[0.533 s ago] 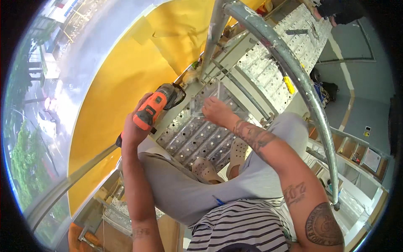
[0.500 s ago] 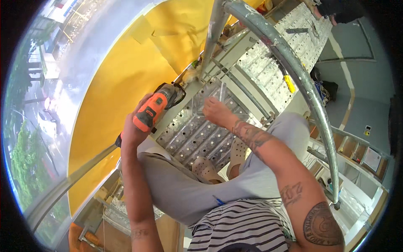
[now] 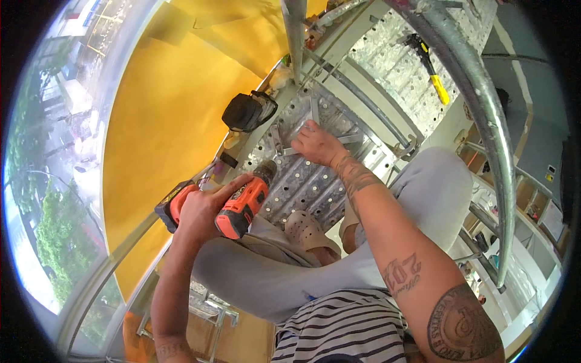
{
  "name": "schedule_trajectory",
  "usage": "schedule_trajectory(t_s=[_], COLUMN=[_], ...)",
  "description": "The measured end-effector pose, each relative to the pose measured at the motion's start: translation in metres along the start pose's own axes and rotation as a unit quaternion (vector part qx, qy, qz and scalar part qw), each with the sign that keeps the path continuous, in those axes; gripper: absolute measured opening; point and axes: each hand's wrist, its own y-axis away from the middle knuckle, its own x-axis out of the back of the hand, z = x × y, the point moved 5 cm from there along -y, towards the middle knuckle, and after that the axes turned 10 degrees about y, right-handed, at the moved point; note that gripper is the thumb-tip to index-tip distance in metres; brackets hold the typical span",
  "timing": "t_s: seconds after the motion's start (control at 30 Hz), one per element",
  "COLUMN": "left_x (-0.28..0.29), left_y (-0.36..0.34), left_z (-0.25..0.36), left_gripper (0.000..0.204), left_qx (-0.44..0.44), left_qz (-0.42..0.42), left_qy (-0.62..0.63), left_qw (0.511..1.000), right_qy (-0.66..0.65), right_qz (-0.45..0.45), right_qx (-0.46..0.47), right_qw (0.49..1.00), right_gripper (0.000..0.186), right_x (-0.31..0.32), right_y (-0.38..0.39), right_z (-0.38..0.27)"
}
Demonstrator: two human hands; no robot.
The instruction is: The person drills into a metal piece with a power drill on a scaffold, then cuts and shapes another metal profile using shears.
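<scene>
My left hand is wrapped round an orange and black cordless drill, held low over my lap with its chuck tilted toward the upper right. My right hand, fingers curled, grips flat metal bars joined in an angled shape on the perforated metal plank. The part inside my fingers is hidden. Just beyond the drill, a black object rests at the edge beside the yellow sheet.
A curved scaffold tube arches on my right, and an upright post stands ahead. A black tool with a yellow handle lies on the far plank. A bright window fills the left side.
The drill in my left hand has dropped lower, uncovering the black object behind it. The view has shifted, and the other person's hand at top right is out of sight.
</scene>
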Motion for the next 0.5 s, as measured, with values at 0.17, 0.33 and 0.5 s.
schedule_trajectory(t_s=[0.17,0.33,0.5], left_x=[-0.007,-0.006,-0.010], left_y=[-0.009,-0.019,-0.023], left_z=[0.000,0.007,0.000], left_gripper=[0.078,0.079,0.081], left_qx=[0.011,0.032,0.017], left_qz=[0.011,-0.022,-0.019], left_qy=[0.011,0.029,0.032], left_qw=[1.000,0.999,0.999], right_qy=[-0.007,-0.028,-0.026], right_qz=[0.039,0.016,0.027], right_qx=[-0.013,-0.015,-0.020], right_qw=[0.999,0.999,0.999], right_gripper=[0.002,0.003,0.003], right_x=[0.005,-0.002,-0.001], right_y=[0.001,0.005,0.004], right_z=[0.001,0.003,0.004])
